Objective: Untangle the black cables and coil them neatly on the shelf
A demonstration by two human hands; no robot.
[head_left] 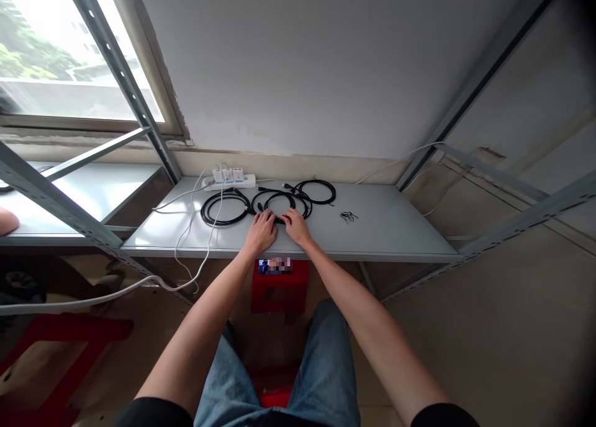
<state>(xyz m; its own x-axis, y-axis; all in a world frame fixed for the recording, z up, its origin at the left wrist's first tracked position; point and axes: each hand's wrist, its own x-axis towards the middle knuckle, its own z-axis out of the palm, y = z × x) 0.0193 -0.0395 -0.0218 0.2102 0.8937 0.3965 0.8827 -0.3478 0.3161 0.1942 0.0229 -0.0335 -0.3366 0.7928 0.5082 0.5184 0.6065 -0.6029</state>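
Note:
My left hand (261, 231) and my right hand (296, 226) rest side by side on the grey metal shelf (395, 228), fingers curled onto the near edge of the middle coiled black cable (280, 201). Both seem to pinch that cable where the hands meet. Another black coil (225, 207) lies to the left and a third (316, 191) to the right rear. A small bunch of black ties (348, 216) sits on the shelf to the right of my hands.
A white power strip (229, 180) with plugged adapters sits at the shelf's back, white cords (195, 228) trailing off the front left. A red stool (279, 287) with a phone stands under the shelf. Metal uprights flank both sides. Another person's hand (7, 221) shows at far left.

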